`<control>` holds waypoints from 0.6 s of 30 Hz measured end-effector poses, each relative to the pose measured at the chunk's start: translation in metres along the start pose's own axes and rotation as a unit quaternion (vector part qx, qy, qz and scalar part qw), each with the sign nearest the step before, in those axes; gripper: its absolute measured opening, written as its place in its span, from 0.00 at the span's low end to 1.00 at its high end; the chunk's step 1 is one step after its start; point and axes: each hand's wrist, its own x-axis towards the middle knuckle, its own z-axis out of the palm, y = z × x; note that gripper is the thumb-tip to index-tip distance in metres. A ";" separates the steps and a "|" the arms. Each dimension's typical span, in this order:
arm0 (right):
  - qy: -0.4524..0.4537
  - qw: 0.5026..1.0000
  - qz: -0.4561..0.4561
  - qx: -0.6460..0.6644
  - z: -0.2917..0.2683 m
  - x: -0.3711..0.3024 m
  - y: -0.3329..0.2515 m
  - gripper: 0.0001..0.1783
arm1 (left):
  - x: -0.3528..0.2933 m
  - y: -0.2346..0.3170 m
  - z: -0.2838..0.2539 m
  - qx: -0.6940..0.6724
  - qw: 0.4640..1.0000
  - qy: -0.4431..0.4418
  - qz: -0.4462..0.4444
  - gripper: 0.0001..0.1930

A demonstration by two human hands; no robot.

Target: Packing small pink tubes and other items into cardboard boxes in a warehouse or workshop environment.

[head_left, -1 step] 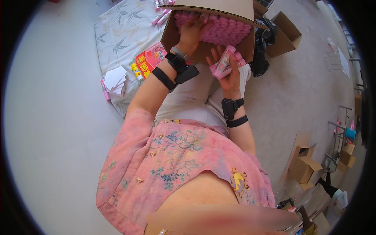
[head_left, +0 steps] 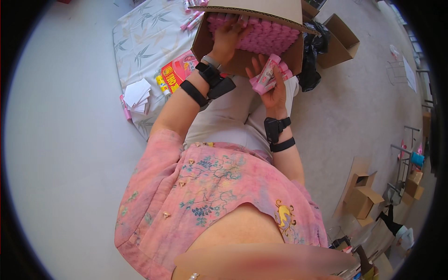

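An open cardboard box [head_left: 252, 11] lies tipped toward me at the top, packed with rows of pink capped tubes [head_left: 275, 38] that look like glue sticks. My left hand [head_left: 227, 43] reaches into its left part, fingers curled round a tube at the upper rows; the fingertips are partly hidden. Just outside the box's lower right, my right hand [head_left: 273, 88] is turned palm up. Its fingers close on a few pink tubes [head_left: 267, 77] with printed labels, lying slanted across the palm.
On the leaf-patterned tablecloth [head_left: 140, 35] at left are a red and yellow carton [head_left: 179, 70], a yellow tube [head_left: 162, 85], white cards [head_left: 136, 93] and loose pink tubes [head_left: 125, 107]. A black plastic bag [head_left: 310, 60] and another open box [head_left: 338, 42] stand to the right.
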 end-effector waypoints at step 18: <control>0.018 1.000 -0.001 -0.006 0.006 -0.004 -0.002 0.27 | 0.023 -0.017 -0.005 -0.010 0.992 -0.018 -0.127 0.22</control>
